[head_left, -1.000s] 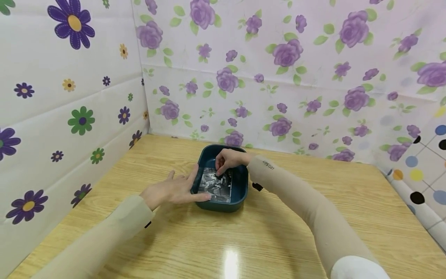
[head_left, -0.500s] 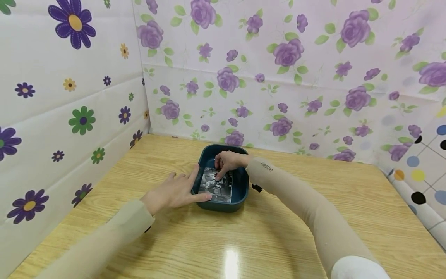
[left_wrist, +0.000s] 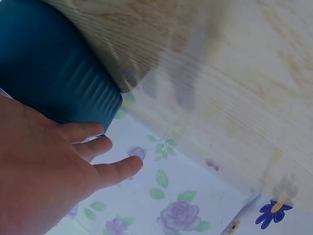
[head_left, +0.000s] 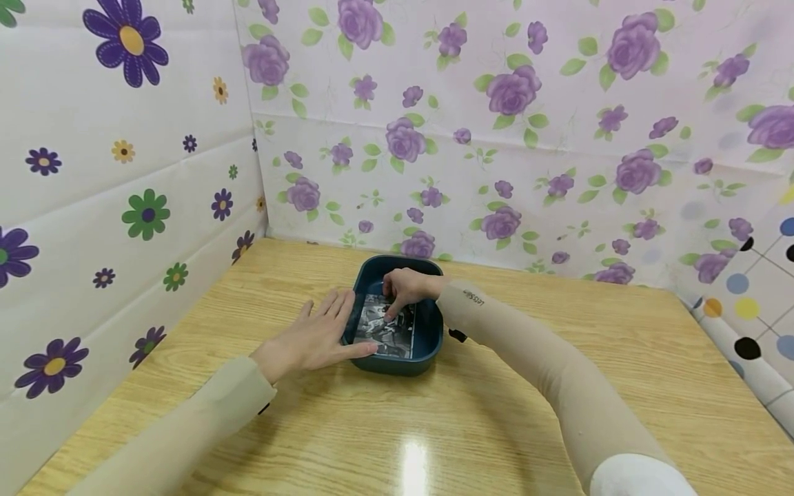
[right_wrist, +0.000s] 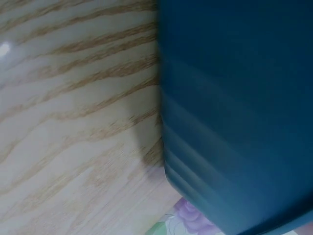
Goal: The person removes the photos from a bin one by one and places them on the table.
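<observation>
A deep dark-blue plastic bin with rounded corners stands on the table. Inside it, a black-and-white photo print shows face up. My right hand reaches in from the right with curled fingers. Its thumb lies over the print and its fingers bend at the far edge, pinching it there; the fingertips are partly hidden. My left hand rests flat with straight fingers at the bin's left rim, its thumb reaching over the print's near left corner. In the left wrist view, its fingers spread beside the bin's ribbed outer wall.
The bin stands on a light wood-grain table, not far from its back edge. Behind rises a wall covering with purple roses. A daisy-patterned covering closes the left side, and a dotted one the right.
The right thumb has slid slightly towards me over the print since a second ago. The print has shifted a little away from me; the left fingers have moved slightly together at the rim.
</observation>
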Available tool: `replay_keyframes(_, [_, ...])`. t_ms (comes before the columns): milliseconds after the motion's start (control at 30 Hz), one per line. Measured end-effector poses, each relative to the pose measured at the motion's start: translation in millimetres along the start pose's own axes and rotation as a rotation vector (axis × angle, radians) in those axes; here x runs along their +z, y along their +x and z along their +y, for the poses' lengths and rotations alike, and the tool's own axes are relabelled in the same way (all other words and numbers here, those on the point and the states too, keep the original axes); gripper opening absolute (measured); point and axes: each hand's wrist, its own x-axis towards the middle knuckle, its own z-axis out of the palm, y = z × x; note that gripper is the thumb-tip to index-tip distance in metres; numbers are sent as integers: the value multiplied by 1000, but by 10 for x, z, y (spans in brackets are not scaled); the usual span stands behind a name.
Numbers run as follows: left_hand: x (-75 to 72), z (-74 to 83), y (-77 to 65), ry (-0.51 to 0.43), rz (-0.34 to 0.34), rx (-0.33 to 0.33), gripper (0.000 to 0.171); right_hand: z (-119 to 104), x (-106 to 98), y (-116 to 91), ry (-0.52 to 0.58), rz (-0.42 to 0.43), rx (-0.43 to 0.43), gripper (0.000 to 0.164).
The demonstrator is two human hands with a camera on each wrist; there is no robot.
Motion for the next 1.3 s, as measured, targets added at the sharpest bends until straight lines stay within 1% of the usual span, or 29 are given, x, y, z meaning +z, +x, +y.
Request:
replay_keyframes(167, [-5,-2,8,-22,-21,-10,114,2,-2,-23,16,35,-20,57])
replay_keyframes(300, [-1,-9,16,-18,-21,-16,115,6,-19,-60,123,62,-45,60])
replay_keyframes(367, [-1,-8,20,-13,-18,-18,116,20,-26,-70,190,67,-74,54])
replay_keyframes(500, [-5,2,22,-4,-13,-22,117,32,-48,-100,289,52,-120,28])
replay_keyframes(567, [-6,8,20,2,-12,-26,117,29,-67,-125,334,40,-124,19])
replay_keyframes(633, [-7,16,15,9,-12,-29,118,27,-93,-151,387,37,-117,16])
replay_keyframes(733, [-6,25,9,23,-12,-34,118,27,-167,-189,462,51,-93,17])
replay_keyframes(833, [-7,30,6,28,-15,-35,119,45,-301,-244,501,84,-71,17])
replay_keyframes(900, [-7,30,6,29,-18,-34,118,75,-414,-296,512,111,-71,16])
replay_keyframes(1067, [-4,15,4,20,-16,-28,117,256,-689,-486,561,154,-81,15])
replay_keyframes(1200, [8,5,4,18,-12,-22,117,494,-845,-712,602,176,-54,14])
replay_keyframes(1300, [8,11,11,25,-10,-23,118,725,-904,-901,609,194,-24,15])
